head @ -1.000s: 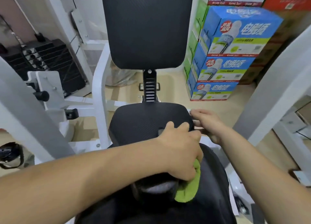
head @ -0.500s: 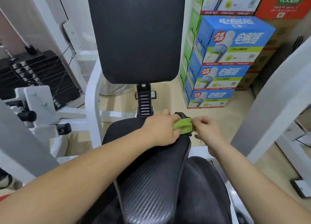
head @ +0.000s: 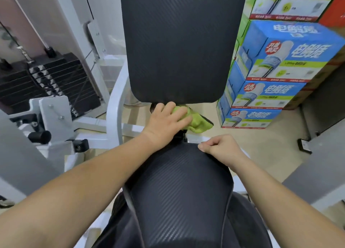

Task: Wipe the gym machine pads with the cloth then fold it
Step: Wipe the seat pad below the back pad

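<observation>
**Gym machine with a cloth pressed below the back pad**

Beige flooring (head: pixel 261 145) and a white steel frame (head: pixel 115 108) surround a black weight machine, seen from above by the person working on it. At far left stands a black weight stack (head: pixel 56 80). At far right, blue printed cartons (head: pixel 270 93) are piled up. An upright back pad (head: pixel 177 42) fills the far centre, and a textured seat pad (head: pixel 179 182) stretches toward the viewer. Between them, just under the back pad's lower edge, sits a bunched green cloth (head: pixel 199 122). The left hand (head: pixel 166 122) lies on top of it, fingers spread and fairly straight, pressing rather than gripping. Part of the cloth sticks out to the right of the fingers. The right hand (head: pixel 222 148) rests at the seat pad's far right edge, apart from the cloth. Its fingers are curled under, and whether they clasp the rim cannot be told.
</observation>
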`<state>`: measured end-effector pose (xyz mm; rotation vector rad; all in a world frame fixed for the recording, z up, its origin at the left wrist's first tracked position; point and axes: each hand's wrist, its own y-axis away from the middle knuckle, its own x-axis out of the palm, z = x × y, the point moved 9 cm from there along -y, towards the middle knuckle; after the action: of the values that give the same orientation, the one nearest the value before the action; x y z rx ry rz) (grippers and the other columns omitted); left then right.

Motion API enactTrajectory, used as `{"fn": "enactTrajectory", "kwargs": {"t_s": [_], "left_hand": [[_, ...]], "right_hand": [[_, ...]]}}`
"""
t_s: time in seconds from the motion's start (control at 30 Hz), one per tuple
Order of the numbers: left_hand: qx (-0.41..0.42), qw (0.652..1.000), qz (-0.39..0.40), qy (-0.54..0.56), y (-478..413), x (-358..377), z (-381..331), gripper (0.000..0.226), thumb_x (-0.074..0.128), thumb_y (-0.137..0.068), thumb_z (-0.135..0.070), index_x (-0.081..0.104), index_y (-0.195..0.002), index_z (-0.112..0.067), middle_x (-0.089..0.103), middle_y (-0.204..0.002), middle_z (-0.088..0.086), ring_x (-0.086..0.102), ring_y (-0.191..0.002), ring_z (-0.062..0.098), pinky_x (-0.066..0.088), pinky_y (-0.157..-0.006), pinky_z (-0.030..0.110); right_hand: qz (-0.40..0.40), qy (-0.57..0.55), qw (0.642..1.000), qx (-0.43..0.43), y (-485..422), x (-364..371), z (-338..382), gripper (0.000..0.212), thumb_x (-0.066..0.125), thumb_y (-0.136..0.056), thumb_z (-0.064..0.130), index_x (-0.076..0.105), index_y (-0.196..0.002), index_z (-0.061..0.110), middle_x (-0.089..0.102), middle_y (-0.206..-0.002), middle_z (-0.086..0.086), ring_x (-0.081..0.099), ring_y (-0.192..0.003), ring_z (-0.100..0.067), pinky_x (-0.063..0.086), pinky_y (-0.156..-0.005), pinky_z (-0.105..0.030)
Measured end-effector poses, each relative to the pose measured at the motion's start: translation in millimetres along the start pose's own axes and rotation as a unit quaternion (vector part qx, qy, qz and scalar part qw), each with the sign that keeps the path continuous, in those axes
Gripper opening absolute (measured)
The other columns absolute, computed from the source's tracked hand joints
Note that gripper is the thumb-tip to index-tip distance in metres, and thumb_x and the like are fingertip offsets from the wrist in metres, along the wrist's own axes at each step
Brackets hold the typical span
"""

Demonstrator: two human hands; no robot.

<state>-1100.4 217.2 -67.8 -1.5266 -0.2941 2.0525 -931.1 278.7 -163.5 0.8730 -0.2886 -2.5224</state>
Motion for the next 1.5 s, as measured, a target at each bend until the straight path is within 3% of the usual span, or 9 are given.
{"fn": "enactTrajectory", "kwargs": {"t_s": [0.33,0.47,0.6,0.83,1.0,1.07,1.17,1.27,1.5], "left_hand": [[0.112,0.963,0.236,-0.058,13.5,33.9,1.3,0.049,0.061,-0.091,-0.022,0.058,-0.139,-0.03,0.051,-0.129,-0.001,0.047,-0.106,0.031,0.041,-0.076,0.042],[-0.004,0.944,0.328,-0.028,20.4,26.1,11.6,0.033,0.062,-0.094,-0.026,0.065,-0.127,-0.025,0.048,-0.126,0.003,0.046,-0.116,0.031,0.043,-0.076,0.042],[-0.259,0.905,0.247,0.229,44.6,-0.8,25.5,0.036,0.055,-0.097,-0.046,0.062,-0.13,-0.032,0.048,-0.115,0.001,0.055,-0.11,0.028,0.051,-0.086,0.042],[-0.227,0.878,0.33,0.264,57.4,24.7,-37.8,0.044,0.04,-0.1,-0.061,0.043,-0.143,-0.057,0.041,-0.141,-0.003,0.039,-0.131,0.031,0.046,-0.105,0.05],[-0.247,0.853,0.385,0.253,53.6,30.9,-47.1,0.044,0.042,-0.1,-0.058,0.046,-0.143,-0.054,0.038,-0.145,0.0,0.038,-0.13,0.033,0.045,-0.105,0.051],[-0.25,0.84,0.398,0.27,61.3,8.8,-59.3,0.044,0.045,-0.1,-0.055,0.046,-0.144,-0.052,0.039,-0.143,0.002,0.041,-0.126,0.034,0.046,-0.102,0.051],[-0.218,0.827,0.43,0.29,86.5,-45.6,-95.2,0.046,0.046,-0.099,-0.054,0.045,-0.145,-0.053,0.041,-0.141,0.004,0.043,-0.12,0.035,0.047,-0.098,0.049],[-0.215,0.803,0.471,0.296,124.8,-102.2,-129.5,0.046,0.044,-0.097,-0.052,0.046,-0.142,-0.054,0.041,-0.138,0.005,0.044,-0.113,0.036,0.047,-0.091,0.045],[-0.268,0.659,0.593,0.378,152.9,-254.0,-129.6,0.036,0.047,-0.098,-0.042,0.06,-0.132,-0.043,0.047,-0.136,0.004,0.049,-0.121,0.031,0.047,-0.105,0.044]], "right_hand": [[-0.007,0.088,0.996,0.02,-4.1,-0.4,5.9,0.022,0.08,-0.079,0.045,0.08,-0.076,0.023,0.077,-0.076,0.008,0.072,-0.084,-0.019,0.061,-0.087,-0.043],[-0.012,0.08,0.997,-0.005,17.2,-5.2,3.8,0.025,0.07,-0.091,0.048,0.083,-0.1,0.028,0.08,-0.102,0.005,0.072,-0.103,-0.021,0.057,-0.095,-0.041],[-0.097,0.042,0.994,-0.011,51.3,-23.5,-9.3,0.038,0.066,-0.098,0.04,0.073,-0.126,0.015,0.072,-0.115,-0.004,0.066,-0.111,-0.023,0.048,-0.093,-0.032],[-0.108,0.069,0.992,-0.007,52.8,-20.3,-14.2,0.034,0.06,-0.096,0.047,0.077,-0.091,0.019,0.077,-0.085,-0.002,0.07,-0.088,-0.027,0.058,-0.081,-0.039],[-0.085,-0.032,0.994,0.056,56.2,-17.7,-29.5,0.026,0.06,-0.096,0.049,0.08,-0.099,0.032,0.075,-0.093,0.016,0.066,-0.093,-0.015,0.055,-0.087,-0.037],[-0.043,-0.074,0.989,0.119,70.3,-16.1,-31.5,0.03,0.057,-0.099,0.044,0.077,-0.112,0.027,0.07,-0.11,0.01,0.061,-0.108,-0.017,0.051,-0.098,-0.036],[-0.024,-0.034,0.98,0.195,124.3,-26.8,-17.9,0.032,0.046,-0.097,0.039,0.065,-0.082,0.017,0.063,-0.092,-0.004,0.058,-0.096,-0.031,0.046,-0.082,-0.038],[0.007,-0.009,0.969,0.246,187.9,-36.1,18.7,0.034,0.046,-0.104,0.03,0.066,-0.093,0.005,0.056,-0.085,-0.01,0.052,-0.091,-0.031,0.044,-0.082,-0.036],[0.096,-0.075,0.941,0.315,304.4,-80.5,122.7,0.024,0.052,-0.105,0.034,0.061,-0.09,0.018,0.059,-0.096,-0.002,0.056,-0.09,-0.023,0.044,-0.085,-0.034]]}}
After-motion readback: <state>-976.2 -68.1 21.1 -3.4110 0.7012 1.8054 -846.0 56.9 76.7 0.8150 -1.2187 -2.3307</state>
